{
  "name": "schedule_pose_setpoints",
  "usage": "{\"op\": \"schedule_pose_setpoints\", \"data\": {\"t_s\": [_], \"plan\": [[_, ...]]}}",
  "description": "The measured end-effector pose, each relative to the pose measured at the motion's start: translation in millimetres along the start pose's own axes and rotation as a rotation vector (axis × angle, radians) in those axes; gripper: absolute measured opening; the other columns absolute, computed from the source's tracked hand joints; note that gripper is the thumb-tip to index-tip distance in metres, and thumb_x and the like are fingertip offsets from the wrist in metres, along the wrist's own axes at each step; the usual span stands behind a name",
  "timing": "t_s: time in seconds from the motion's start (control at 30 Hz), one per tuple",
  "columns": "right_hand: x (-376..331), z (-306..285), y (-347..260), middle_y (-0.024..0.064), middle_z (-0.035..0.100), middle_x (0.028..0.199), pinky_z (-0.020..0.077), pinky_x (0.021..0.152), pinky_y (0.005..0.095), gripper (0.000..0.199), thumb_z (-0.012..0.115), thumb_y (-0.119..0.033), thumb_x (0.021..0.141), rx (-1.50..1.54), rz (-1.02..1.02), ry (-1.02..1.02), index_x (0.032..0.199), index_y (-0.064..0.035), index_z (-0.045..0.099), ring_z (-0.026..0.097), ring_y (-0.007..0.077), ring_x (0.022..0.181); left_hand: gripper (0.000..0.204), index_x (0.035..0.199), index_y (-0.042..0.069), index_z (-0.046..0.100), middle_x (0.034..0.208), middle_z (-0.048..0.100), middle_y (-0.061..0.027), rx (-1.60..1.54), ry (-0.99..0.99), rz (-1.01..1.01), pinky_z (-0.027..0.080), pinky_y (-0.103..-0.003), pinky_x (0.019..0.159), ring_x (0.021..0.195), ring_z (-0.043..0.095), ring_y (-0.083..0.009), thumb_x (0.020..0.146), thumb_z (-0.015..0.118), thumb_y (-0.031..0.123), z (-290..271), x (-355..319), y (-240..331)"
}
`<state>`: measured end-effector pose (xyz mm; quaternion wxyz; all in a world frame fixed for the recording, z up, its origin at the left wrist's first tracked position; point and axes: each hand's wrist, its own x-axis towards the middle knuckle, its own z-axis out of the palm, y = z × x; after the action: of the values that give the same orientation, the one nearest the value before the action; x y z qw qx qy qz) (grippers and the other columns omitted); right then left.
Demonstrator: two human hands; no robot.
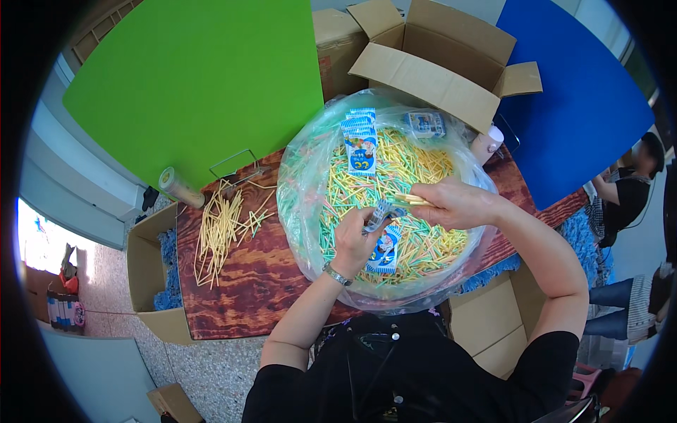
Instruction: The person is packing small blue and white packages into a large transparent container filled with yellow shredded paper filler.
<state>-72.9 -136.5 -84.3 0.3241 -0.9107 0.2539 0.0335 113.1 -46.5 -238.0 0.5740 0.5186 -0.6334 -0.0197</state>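
In the middle of the table lies a large clear plastic bag (296, 190), spread wide and full of thin pastel sticks (416, 250) in yellow, green and pink. Above them my left hand (355, 240) is closed on a small blue-and-white packet (381, 213), its mouth toward my right hand. My right hand (451, 203) pinches a few yellowish sticks (411, 200), their ends at the packet's mouth. Under my left hand another blue packet (383, 250) rests on the sticks. Farther back is a stack of similar packets (361, 144), with one more packet (426, 124) by the bag's far edge.
Loose yellow sticks (220, 233) lie on the left of the wooden table (247, 310), near a clear cylinder (180, 187). An open cardboard box (437, 77) stands behind the bag, beside a pale pink container (486, 144). Green (197, 84) and blue (564, 106) panels flank it. Another person (627, 187) sits at right.
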Motion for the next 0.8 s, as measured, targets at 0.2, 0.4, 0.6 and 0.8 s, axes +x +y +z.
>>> {"op": "schedule_pose_setpoints", "data": {"t_s": [0.2,0.4,0.6,0.8], "plan": [[3,6,-2,0.02,0.059,0.07,0.0455,0.061,0.0463,0.025,0.055,-0.026,0.094,-0.148,-0.025,0.01,0.089,-0.0023,0.051,0.061,0.0395,0.068,0.039,0.097,0.004,0.061,0.075,0.06,-0.009,0.049,0.011,0.044,0.046,-0.035,0.056,0.065,0.059,-0.0248,0.065,0.083,0.005,-1,-1,-2],[15,0,5,0.0205,0.061,0.069,0.0476,0.062,0.0473,0.028,0.057,-0.027,0.091,-0.303,-0.025,-0.199,0.082,-0.0006,0.059,0.062,0.0394,0.069,0.046,0.105,0.002,0.06,0.078,0.06,-0.0093,0.078,-0.059,0.235,0.048,-0.036,0.059,0.069,0.059,-0.0264,0.062,0.076,-0.001,-5,2,-9],[45,-21,-14,0.0201,0.064,0.07,0.0507,0.063,0.0438,0.029,0.06,-0.025,0.087,-0.448,0.142,-0.53,0.075,0.0013,0.065,0.064,0.0371,0.07,0.045,0.108,-0.001,0.059,0.079,0.059,-0.0104,0.133,-0.096,0.341,0.047,-0.036,0.06,0.069,0.058,-0.0265,0.064,0.069,-0.005,-2,3,-12],[53,-22,-33,0.018,0.067,0.071,0.0531,0.067,0.0387,0.035,0.072,-0.031,0.08,-0.623,0.063,-0.435,0.075,0.0038,0.067,0.068,0.0328,0.075,0.044,0.108,0.001,0.061,0.081,0.063,-0.0097,0.045,-0.105,0.248,0.049,-0.033,0.06,0.07,0.061,-0.0245,0.068,0.08,0.002,2,9,-6]]}}
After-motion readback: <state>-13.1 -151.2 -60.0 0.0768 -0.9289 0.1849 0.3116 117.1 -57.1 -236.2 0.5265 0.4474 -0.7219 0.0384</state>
